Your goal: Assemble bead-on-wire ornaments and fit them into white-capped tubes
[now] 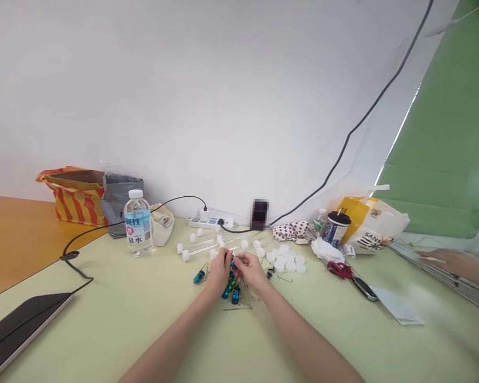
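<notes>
My left hand and my right hand meet low over the pale green desk, their fingertips pinching a small dark blue part that they mostly hide. Below them lies a heap of blue and green handled small tools, with thin metal rods near it. A blue-handled tool rests left of my left hand. Clear tubes with white caps lie beyond my hands, and loose white caps are spread to the right.
A water bottle and a power strip stand behind. Red-handled scissors, a phone and a striped bag sit around the desk. Another person's hand rests at the far right.
</notes>
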Motion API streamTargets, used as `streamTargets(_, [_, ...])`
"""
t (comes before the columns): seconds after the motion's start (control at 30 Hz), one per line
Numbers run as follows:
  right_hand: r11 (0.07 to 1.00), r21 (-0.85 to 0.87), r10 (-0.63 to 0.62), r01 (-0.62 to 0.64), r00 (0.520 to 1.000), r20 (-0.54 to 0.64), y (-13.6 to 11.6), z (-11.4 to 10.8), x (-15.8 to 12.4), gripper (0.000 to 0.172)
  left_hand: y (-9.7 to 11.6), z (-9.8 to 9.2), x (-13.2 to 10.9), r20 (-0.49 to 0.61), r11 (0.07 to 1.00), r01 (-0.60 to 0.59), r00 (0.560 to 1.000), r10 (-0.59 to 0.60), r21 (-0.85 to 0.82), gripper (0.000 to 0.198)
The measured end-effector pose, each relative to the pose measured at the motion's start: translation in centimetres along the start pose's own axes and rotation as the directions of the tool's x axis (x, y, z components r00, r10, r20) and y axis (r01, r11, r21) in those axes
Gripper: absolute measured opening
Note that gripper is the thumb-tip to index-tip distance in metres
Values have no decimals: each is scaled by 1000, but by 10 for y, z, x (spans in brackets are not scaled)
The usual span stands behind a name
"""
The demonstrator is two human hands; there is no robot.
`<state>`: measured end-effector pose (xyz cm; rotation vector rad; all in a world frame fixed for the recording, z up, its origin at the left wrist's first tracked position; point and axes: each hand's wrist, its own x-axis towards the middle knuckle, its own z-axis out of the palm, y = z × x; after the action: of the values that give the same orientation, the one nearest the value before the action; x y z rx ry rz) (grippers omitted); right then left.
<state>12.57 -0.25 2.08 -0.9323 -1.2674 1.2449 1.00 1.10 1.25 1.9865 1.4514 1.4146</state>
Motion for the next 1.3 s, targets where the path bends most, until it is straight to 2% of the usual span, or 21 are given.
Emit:
streamTargets(0.1, [996,24,-87,87,996,-29,-1,0,0,41,-1,1,0,-8,1000,-3,1000,3,-3,23])
streamTargets(0.23, [999,-39,30,-31,999,-31,-1,0,0,39,-1,1,0,11,1000,-4,1000,3,8,24])
streamTargets(0.4, [996,-26,-83,83,996,-23,-1,-2,1,42,1,0,-1,-8,1000,1,1000,-1,18,25])
streamTargets(0.53, [996,-81,22,-23,1000,-1,1,-1,2,40,0,0,-1,-21,1000,-2,1000,3,25,25])
streamTargets(0.67, [997,-41,-69,67,997,-41,3,0,2,46,-2,1,0,-52,1000,2,999,0,24,26])
streamTargets(0.83, [997,-33,76,-76,997,-2,3,0,2,43,-4,0,1,-50,1000,11,999,-9,29,27])
streamTargets(0.97, [999,12,-45,45,999,-22,2,2,2,45,-4,0,1,-69,999,5,998,-3,35,27])
streamTargets(1.03, [999,27,-20,21,999,-30,1,2,2,44,-5,1,1,-58,999,2,998,0,34,26])
streamTargets(1.13, [997,-40,60,-61,998,-20,1,2,3,40,-5,2,0,-21,1000,-2,1000,3,28,26])
streamTargets(1.2, [997,-72,31,-32,999,-13,1,1,3,38,-5,3,0,-13,1000,-2,1000,2,26,25])
streamTargets(1.3, [998,-30,-50,49,999,-22,1,0,2,40,-5,2,-1,-24,1000,-12,1000,12,17,25])
